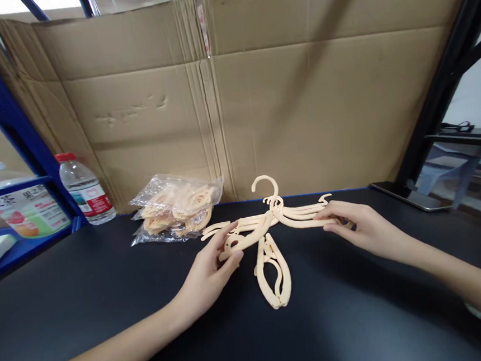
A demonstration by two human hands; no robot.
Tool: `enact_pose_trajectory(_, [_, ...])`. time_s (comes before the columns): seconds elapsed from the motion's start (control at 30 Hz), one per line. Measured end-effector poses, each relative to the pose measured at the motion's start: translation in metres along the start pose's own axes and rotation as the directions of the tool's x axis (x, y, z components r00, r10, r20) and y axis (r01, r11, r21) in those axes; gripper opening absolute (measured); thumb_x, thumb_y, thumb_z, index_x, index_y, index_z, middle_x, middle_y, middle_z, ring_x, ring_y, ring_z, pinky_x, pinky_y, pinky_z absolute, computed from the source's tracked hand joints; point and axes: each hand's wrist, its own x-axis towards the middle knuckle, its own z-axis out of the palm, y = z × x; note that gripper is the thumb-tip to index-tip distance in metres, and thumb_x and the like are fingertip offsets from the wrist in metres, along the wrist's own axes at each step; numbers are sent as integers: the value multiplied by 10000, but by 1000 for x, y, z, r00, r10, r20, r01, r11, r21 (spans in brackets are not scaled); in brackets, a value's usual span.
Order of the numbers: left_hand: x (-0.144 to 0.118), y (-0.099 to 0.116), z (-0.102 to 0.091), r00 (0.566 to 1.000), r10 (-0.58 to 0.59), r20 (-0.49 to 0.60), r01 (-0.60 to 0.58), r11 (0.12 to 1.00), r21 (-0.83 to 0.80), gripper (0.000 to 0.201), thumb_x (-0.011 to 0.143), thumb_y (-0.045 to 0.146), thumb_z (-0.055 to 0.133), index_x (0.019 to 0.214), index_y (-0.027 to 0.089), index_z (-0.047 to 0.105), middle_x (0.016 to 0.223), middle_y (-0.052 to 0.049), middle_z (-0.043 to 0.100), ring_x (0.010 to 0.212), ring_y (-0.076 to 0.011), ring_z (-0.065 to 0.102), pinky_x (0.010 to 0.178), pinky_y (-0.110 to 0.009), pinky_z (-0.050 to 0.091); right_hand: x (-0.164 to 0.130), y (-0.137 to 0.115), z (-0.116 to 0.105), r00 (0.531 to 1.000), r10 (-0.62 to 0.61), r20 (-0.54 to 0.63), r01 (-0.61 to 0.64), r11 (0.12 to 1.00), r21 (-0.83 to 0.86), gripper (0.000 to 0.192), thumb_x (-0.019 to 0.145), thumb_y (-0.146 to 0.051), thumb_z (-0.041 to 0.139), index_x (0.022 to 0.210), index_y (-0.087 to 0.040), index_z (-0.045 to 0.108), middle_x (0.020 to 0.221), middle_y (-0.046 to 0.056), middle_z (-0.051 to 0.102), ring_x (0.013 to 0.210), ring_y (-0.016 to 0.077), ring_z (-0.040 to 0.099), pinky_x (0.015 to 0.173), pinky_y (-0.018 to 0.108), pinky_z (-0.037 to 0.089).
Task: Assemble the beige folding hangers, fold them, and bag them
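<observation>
The cream hanger [269, 217] lies on the black table [108, 304], arms spread. The left hand [209, 276] pinches its left arm; the right hand [356, 226] pinches its right arm. This looks like unfolding. A loose piece [273, 276] lies below; a bag of hangers [177, 205] is near.

Water bottle [85, 188], cardboard wall [258, 89]
</observation>
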Motion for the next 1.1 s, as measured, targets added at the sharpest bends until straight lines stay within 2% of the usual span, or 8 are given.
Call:
enact_pose_trajectory(0.2, [3,9,-3,1000,-29,2,29,999,-38,394,829,422,564,1111,148,590,834,-49,655,657,-144,534,660,-273,449,-2,0,0,987,-135,-85,99,938,-331,186,923,-190,458,1018,-200,617,939,78,665,884,228,564,746,358,455])
enact_pose_trajectory(0.37, [3,10,-2,1000,-24,4,25,998,-58,382,831,418,563,1112,161,596,803,-38,652,657,-150,541,689,-286,459,-6,-8,-3,979,-111,-173,-33,745,-666,251,951,-214,398,962,-196,649,962,69,691,663,182,578,553,308,374])
enact_pose_trajectory(0.47, [2,12,-1,1000,-16,-3,16,998,-68,357,826,413,571,1083,168,613,785,-30,650,642,-146,539,691,-284,461,-7,-14,-4,977,-91,-191,-76,689,-721,314,925,-126,353,1003,-200,649,989,55,703,533,138,555,468,306,315])
enact_pose_trajectory(0.63, [1,15,-1,1000,-10,-14,9,997,-76,349,825,405,577,1078,168,622,773,-30,651,637,-147,540,688,-282,467,-5,-17,-5,969,-136,-208,-54,702,-710,375,892,-40,305,966,-190,640,1098,98,658,810,204,641,502,287,379])
enact_pose_trajectory(0.83, [3,12,-1,1000,16,12,-15,997,-72,328,833,408,573,1049,169,631,783,-34,656,636,-144,540,682,-280,464,-5,-15,-2,942,-136,-309,4,920,-393,363,906,-79,319,1112,-187,597,1287,165,460,918,225,621,713,356,523])
enact_pose_trajectory(0.93, [2,13,-1,1000,17,8,-16,996,-86,314,836,401,571,1033,164,629,785,-33,652,636,-139,535,692,-277,464,-3,-17,-1,926,-31,-377,-18,992,-126,309,915,-149,418,1173,-227,568,1256,130,475,943,210,605,796,362,543])
enact_pose_trajectory(1.0, [2,13,-1,1000,18,2,-17,996,-90,303,835,396,572,1014,160,633,787,-32,648,639,-138,535,694,-277,465,-1,-18,0,925,111,-365,-72,990,119,303,894,-209,497,1190,-247,552,1221,107,512,893,196,609,763,351,572])
enact_pose_trajectory(1.1, [3,13,-1,1000,13,-22,-15,997,-72,294,826,393,582,1002,167,650,779,-30,636,666,-149,552,702,-285,470,2,-18,1,914,312,-260,-175,880,441,358,837,-296,598,1185,-232,548,1146,99,582,772,179,613,693,360,596])
